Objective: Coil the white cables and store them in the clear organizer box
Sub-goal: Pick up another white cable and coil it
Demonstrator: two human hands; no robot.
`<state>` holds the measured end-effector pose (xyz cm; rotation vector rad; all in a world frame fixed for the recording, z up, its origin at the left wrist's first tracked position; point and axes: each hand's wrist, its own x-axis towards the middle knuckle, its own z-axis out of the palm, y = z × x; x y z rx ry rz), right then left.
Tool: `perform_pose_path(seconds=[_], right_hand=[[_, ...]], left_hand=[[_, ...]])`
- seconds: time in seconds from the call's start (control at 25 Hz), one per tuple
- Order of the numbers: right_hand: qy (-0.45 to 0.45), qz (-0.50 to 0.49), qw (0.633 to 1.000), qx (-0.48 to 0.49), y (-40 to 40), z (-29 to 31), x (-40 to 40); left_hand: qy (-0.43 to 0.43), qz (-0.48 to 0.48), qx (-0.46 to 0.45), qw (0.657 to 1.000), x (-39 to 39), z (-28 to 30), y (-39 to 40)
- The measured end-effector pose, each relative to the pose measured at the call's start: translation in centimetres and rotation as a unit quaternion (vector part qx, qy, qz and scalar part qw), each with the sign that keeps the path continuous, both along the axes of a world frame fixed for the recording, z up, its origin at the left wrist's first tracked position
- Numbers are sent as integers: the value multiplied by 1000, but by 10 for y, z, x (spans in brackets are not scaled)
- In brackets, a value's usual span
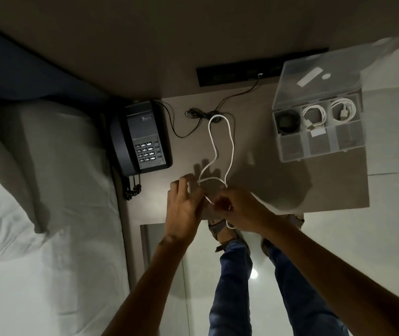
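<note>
A white cable [230, 144] lies in a long loop on the brown bedside table [290, 185], running from the table's back toward its front edge. My left hand [184, 204] and my right hand [237, 207] both pinch the near end of this cable at the front edge. A short piece hangs below my right hand. The clear organizer box [290, 154] stands open at the back right. Two coiled white cables [314, 115] [342, 108] and a dark coil [287, 121] lie in its rear compartments.
A dark desk phone [142, 139] sits at the table's left, its thin black cord [201, 115] running to a black socket strip [261, 69] on the wall. A bed with white sheets [36, 214] is on the left. My legs and sandals stand on the pale floor below.
</note>
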<state>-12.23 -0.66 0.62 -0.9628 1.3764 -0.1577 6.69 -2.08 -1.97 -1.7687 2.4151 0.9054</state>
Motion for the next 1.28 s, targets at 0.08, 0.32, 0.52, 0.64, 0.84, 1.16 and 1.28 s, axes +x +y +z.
perform_pose_path(seconds=[0.08,0.32,0.52,0.64,0.84,1.16,1.28], right_hand=[[-129,-28,986,99,4,43,-22],[-616,-262,697,257,16,187,-46],[-620,-334,710,-2,-14,314,-77],[-179,-267,900,-293,-9,375,-101],[-161,-56,971,-168,58,435,-97],[-685,-329,650,14,67,553,-104],[-472,-396,769,-170,52,566,-124]], left_hand=[[66,-21,-31,997,-4,39,1],[335,84,257,903,-43,179,4],[288,73,211,931,-64,281,53],[288,69,152,943,-62,365,60],[366,82,47,926,-44,491,7],[411,13,131,902,-110,540,42],[357,1,116,927,-111,540,72]])
